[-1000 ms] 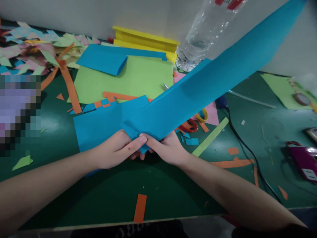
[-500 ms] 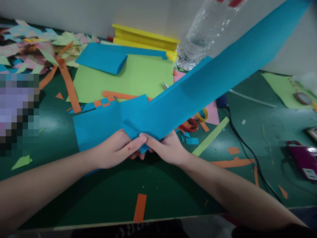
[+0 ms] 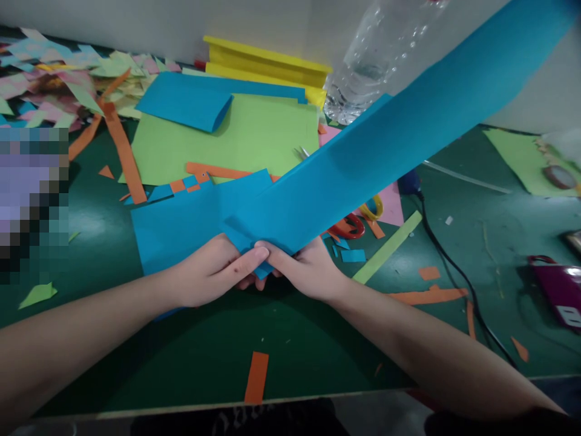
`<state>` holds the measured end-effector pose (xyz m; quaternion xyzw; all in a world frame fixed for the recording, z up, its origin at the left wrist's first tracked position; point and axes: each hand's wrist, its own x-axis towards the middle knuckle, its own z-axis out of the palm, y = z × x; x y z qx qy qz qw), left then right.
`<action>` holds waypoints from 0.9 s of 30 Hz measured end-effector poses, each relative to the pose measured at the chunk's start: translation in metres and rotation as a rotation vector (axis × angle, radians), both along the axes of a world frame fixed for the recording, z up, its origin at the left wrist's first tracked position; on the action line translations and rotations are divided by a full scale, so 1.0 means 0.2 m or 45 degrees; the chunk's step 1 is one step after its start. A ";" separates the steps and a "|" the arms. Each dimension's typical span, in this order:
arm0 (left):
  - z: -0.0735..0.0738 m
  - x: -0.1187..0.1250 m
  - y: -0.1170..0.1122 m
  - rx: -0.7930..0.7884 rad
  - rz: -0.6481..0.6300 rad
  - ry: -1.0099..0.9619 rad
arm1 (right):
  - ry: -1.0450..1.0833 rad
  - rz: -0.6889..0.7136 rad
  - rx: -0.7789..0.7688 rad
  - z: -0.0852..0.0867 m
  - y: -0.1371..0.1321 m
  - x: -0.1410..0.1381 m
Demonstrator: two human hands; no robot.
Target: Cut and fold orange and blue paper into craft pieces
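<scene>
A long folded strip of blue paper (image 3: 363, 157) slants from my two hands up to the top right corner. My left hand (image 3: 218, 269) pinches its lower end, the thumb on top and the fingers underneath. From the other side my right hand (image 3: 313, 269) grips the same end, its thumb meeting the left thumb. Behind the hands a flat blue sheet (image 3: 177, 230) lies on the green table, partly covered by the strip. Scissors with red and yellow handles (image 3: 372, 208) show below the strip, their middle hidden by it.
Light green sheets (image 3: 263, 133) lie at the back under a rolled blue paper (image 3: 186, 103). Paper scraps (image 3: 59, 85) heap at the far left. A plastic bottle (image 3: 363, 85) stands by the wall. A black cable (image 3: 445, 260) crosses the right side near a purple object (image 3: 556, 290).
My hands keep the same grip on the strip of blue paper. The view has shifted very slightly, and the strip's far end sits a little farther right.
</scene>
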<state>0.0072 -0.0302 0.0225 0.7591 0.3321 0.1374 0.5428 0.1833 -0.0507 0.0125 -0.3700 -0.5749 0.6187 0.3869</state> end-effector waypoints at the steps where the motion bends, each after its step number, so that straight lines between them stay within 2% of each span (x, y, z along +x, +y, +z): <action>1: 0.00 0.00 0.00 0.004 -0.005 0.000 | 0.010 -0.001 0.005 0.00 0.00 0.00; 27: 0.00 0.00 0.00 0.053 0.001 -0.020 | 0.078 0.007 0.017 0.00 0.01 0.00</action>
